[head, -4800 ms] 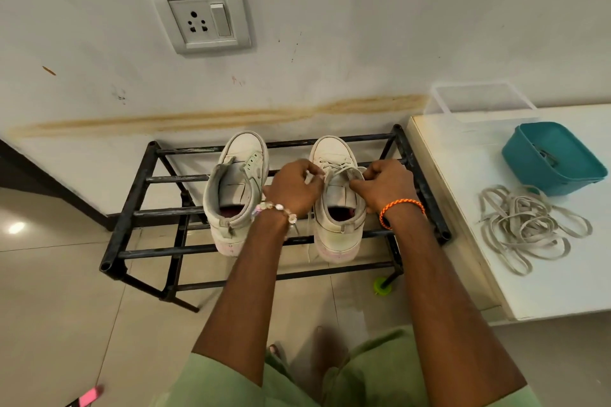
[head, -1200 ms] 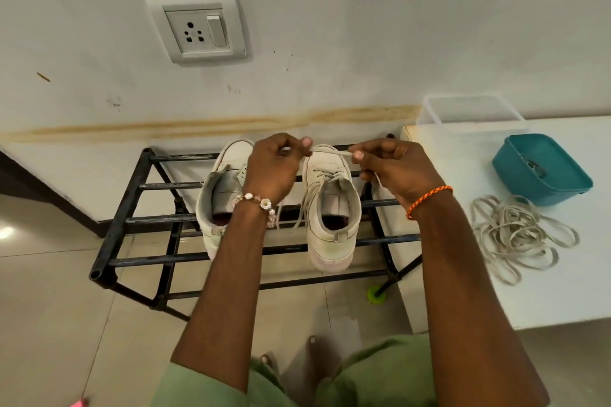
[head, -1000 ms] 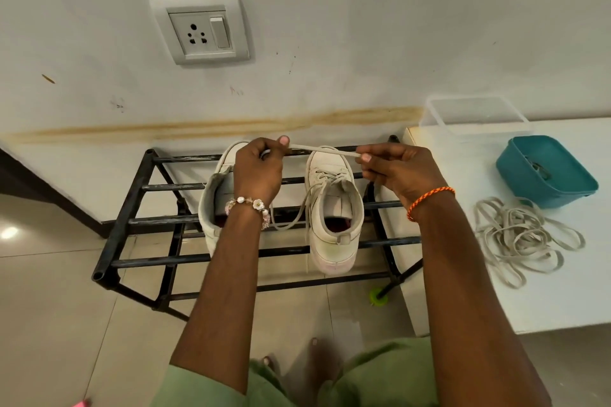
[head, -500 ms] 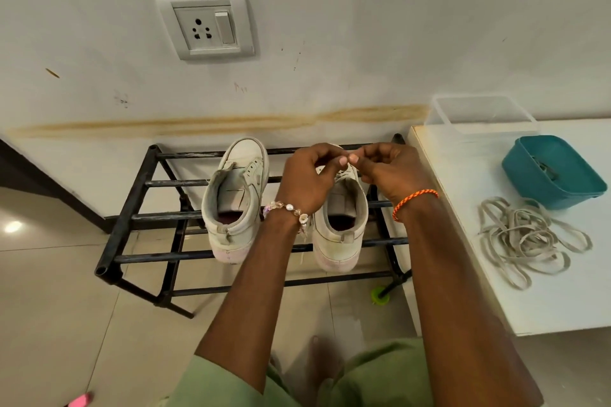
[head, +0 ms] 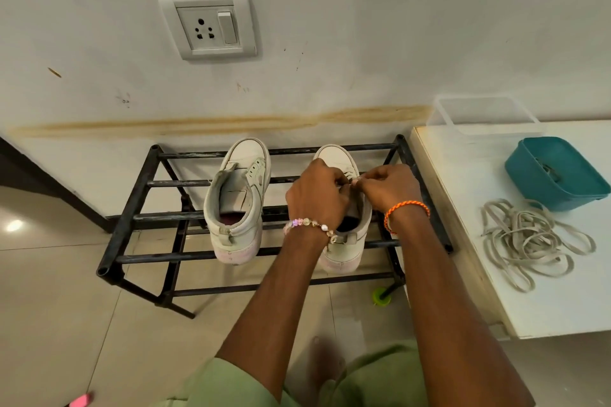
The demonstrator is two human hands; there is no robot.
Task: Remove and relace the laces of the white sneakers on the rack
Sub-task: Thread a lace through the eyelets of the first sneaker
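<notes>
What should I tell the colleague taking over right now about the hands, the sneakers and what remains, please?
Left hand and right hand: both over the right sneaker, fingers curled and meeting above its tongue; they seem to pinch its lace, which is mostly hidden.
Both sneakers stand on the rack, toes to the wall.
Left sneaker: no lace visible, eyelets bare.
Loose laces lie on the table beside a teal tub.
Left to do: finish the right sneaker, then probably lace the left.
</notes>
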